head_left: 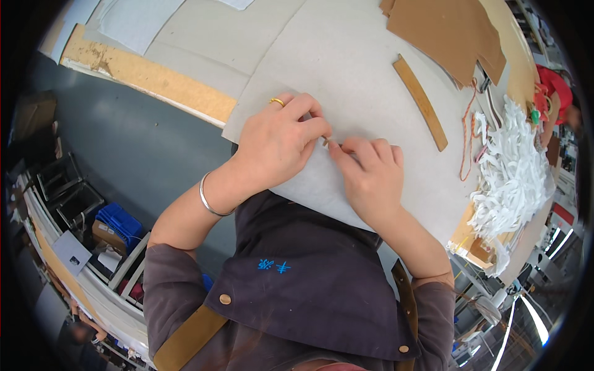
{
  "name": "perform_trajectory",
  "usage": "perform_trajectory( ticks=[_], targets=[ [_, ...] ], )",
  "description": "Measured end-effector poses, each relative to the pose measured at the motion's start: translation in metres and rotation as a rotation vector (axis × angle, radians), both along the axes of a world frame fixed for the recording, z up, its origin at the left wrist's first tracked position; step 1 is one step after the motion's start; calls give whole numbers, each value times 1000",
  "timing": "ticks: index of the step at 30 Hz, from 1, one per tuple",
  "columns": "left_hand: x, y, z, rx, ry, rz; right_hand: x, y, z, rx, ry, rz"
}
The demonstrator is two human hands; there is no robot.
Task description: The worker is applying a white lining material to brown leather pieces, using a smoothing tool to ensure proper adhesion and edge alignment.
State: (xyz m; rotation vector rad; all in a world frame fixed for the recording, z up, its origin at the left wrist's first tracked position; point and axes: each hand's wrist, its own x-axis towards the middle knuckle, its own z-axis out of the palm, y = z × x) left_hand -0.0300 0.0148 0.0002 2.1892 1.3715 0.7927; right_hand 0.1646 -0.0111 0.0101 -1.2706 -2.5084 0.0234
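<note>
Close to the table's near edge, my left hand [275, 139] and my right hand [370, 176] meet fingertip to fingertip over the pale sheet. A small brownish piece [325, 141] shows between them. Most of it is hidden by the fingers, so its kind cannot be made out. Both hands pinch at it, thumb against curled fingers. Beyond my right hand lies a narrow, slightly curved wooden strip [422, 104], apart from the hands.
Stacked brown sheets [442, 34] lie at the far right. A heap of white strips [510, 170] sits at the right edge, beside an orange cord [468, 133]. White sheets [133, 25] rest at the far left. Another person in red [552, 93] is at the right rim.
</note>
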Motion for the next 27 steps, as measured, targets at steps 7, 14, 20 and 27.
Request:
perform_trajectory(
  ticks=[7, 14, 20, 27],
  targets=[
    [1, 0, -1, -19, 1, 14, -1, -5, -5, -16, 26, -48],
    [-1, -3, 4, -30, 39, -6, 28, 1, 7, -101, 123, -88],
    [29, -16, 4, 114, 147, -122, 63, -28, -2, -225, 295, -270],
    [35, -17, -6, 247, 264, -154, 56, -35, -5, -163, 196, -268]
  ],
)
